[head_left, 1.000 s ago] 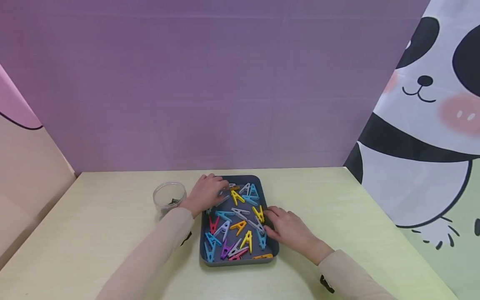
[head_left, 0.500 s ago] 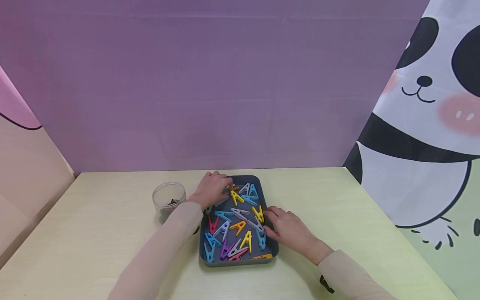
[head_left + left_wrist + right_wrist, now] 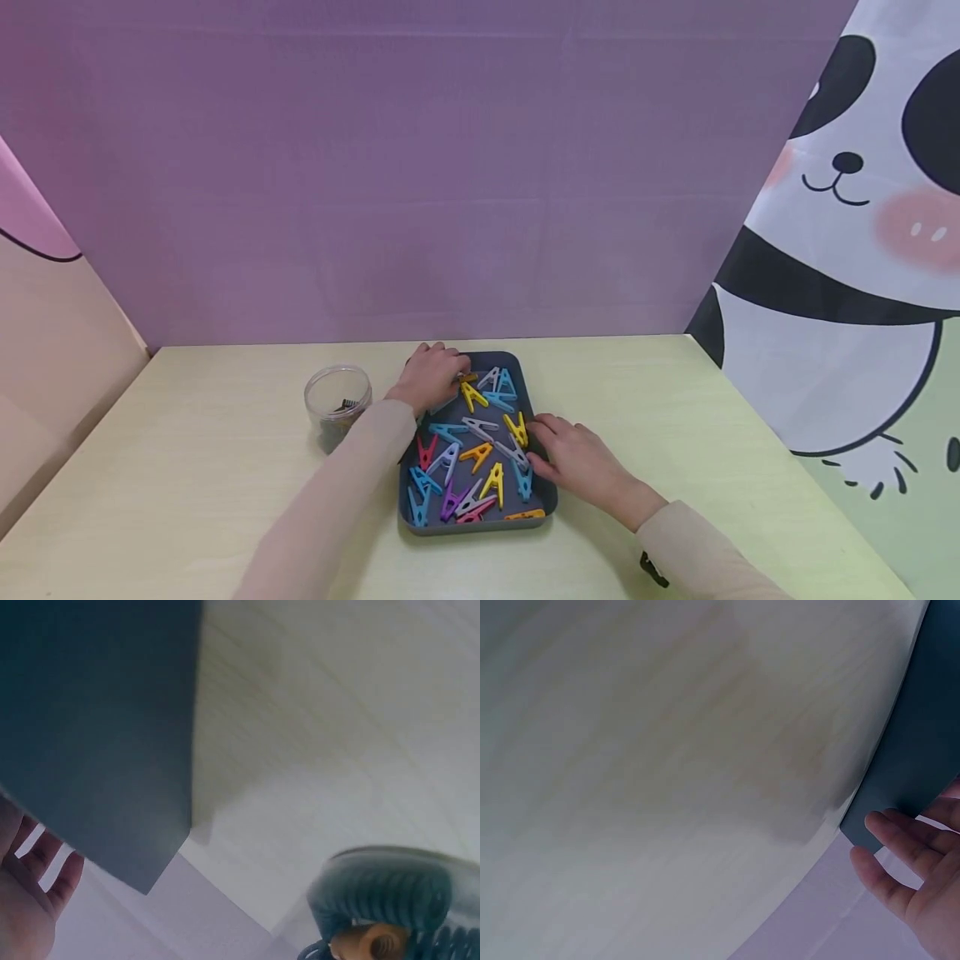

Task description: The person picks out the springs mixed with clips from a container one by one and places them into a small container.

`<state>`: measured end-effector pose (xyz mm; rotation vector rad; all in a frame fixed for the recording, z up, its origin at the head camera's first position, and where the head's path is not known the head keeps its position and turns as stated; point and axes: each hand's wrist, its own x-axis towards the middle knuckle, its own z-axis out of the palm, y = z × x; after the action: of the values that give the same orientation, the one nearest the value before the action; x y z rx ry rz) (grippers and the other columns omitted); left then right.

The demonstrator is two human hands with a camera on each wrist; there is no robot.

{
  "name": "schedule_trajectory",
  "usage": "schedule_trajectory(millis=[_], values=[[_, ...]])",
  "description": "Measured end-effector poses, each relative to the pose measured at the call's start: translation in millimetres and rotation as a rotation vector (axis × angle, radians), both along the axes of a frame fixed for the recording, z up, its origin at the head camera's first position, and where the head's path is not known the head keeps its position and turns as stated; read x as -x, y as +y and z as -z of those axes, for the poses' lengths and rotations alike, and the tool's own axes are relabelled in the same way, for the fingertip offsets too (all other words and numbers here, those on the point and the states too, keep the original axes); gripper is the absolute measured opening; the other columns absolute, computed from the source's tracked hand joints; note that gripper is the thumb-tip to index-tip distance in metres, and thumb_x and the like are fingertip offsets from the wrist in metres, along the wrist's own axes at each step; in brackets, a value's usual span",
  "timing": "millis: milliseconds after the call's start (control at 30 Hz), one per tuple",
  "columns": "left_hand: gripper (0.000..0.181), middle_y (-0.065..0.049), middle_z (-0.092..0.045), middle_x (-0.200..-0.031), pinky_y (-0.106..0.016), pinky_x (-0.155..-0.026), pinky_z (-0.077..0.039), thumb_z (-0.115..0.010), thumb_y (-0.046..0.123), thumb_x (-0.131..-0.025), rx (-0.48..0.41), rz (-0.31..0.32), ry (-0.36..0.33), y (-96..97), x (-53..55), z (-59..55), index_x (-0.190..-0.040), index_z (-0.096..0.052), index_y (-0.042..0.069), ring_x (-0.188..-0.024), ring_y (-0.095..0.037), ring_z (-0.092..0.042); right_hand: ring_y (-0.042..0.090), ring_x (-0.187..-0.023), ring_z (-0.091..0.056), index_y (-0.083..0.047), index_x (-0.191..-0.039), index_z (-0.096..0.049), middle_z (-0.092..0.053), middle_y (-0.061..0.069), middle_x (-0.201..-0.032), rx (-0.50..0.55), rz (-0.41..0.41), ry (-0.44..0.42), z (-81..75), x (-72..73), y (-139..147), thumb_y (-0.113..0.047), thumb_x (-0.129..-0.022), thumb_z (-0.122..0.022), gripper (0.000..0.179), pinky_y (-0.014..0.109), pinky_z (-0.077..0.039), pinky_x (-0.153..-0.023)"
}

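Note:
A dark grey tray (image 3: 480,528) holds several plastic clothespins, among them a yellow one (image 3: 493,485), a purple one (image 3: 453,498) and an orange one (image 3: 525,514). My left hand (image 3: 433,373) reaches over the tray's far left corner, its thumb and fingertips hidden beneath it; I cannot tell whether it holds a clothespin. In the left wrist view, spread fingers (image 3: 66,881) show beyond the tray wall. At the right side of the tray my right hand (image 3: 573,454) rests its fingertips on the rim, fingers loosely bent and touching the outer wall, as the right wrist view shows.
Left of the tray stands a clear round jar (image 3: 337,392), with coiled teal and orange-brown pieces (image 3: 379,900) in it. My left forearm passes close to the jar. A purple cloth backdrop (image 3: 412,167) rises behind the pale wooden table (image 3: 225,467).
My left hand has moved a little to the right and farther over the tray's far end, covering the grey clothespin there. My right hand stays at the rim.

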<state>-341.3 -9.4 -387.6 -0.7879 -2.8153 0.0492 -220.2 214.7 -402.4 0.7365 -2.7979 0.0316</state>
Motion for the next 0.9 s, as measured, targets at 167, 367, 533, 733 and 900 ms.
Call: schedule_trajectory(millis=[167, 367, 533, 733, 900], values=[[0.027, 0.004, -0.066, -0.104, -0.037, -0.091, -0.041, -0.069, 0.027, -0.080, 0.009, 0.004, -0.005, 0.8, 4.2, 3.7, -0.106, -0.065, 0.024, -0.094, -0.018, -0.054, 0.024, -0.105, -0.057, -0.005, -0.116, -0.057, -0.058, 0.011, -0.116, 0.004, -0.002, -0.003, -0.5, -0.2, -0.3, -0.035, -0.085, -0.060, 0.044, 0.041, -0.051, -0.081], [0.026, 0.005, -0.066, -0.103, -0.036, -0.090, -0.041, -0.069, 0.027, -0.080, 0.021, 0.001, -0.014, 1.3, 7.3, 7.4, -0.106, -0.066, 0.024, -0.093, -0.017, -0.053, 0.023, -0.104, -0.058, -0.005, -0.116, -0.058, -0.059, 0.011, -0.116, 0.002, -0.002, 0.003, -0.6, -0.4, -0.4, -0.036, -0.085, -0.060, 0.044, 0.039, -0.051, -0.080], [0.027, 0.005, -0.066, -0.104, -0.036, -0.090, -0.041, -0.068, 0.027, -0.081, 0.025, 0.006, -0.017, 2.3, 8.9, 8.9, -0.107, -0.065, 0.024, -0.093, -0.017, -0.054, 0.023, -0.103, -0.058, -0.005, -0.116, -0.058, -0.059, 0.010, -0.115, 0.000, 0.002, 0.003, -0.9, -0.5, -0.4, -0.036, -0.085, -0.060, 0.043, 0.038, -0.051, -0.080], [0.025, 0.005, -0.066, -0.103, -0.035, -0.088, -0.042, -0.067, 0.026, -0.082, 0.010, 0.029, -0.005, 3.0, 11.2, 9.7, -0.106, -0.065, 0.024, -0.093, -0.017, -0.055, 0.022, -0.103, -0.058, -0.006, -0.116, -0.058, -0.059, 0.010, -0.115, 0.001, 0.006, -0.002, -1.4, -0.7, -0.6, -0.036, -0.085, -0.060, 0.043, 0.038, -0.051, -0.081], [0.024, 0.005, -0.066, -0.103, -0.035, -0.088, -0.042, -0.068, 0.026, -0.081, -0.009, 0.050, -0.006, 2.9, 12.6, 9.9, -0.105, -0.066, 0.024, -0.093, -0.017, -0.056, 0.023, -0.104, -0.058, -0.005, -0.116, -0.058, -0.059, 0.010, -0.115, 0.004, 0.004, -0.002, -1.6, -0.7, -0.4, -0.036, -0.085, -0.060, 0.043, 0.039, -0.051, -0.081]])
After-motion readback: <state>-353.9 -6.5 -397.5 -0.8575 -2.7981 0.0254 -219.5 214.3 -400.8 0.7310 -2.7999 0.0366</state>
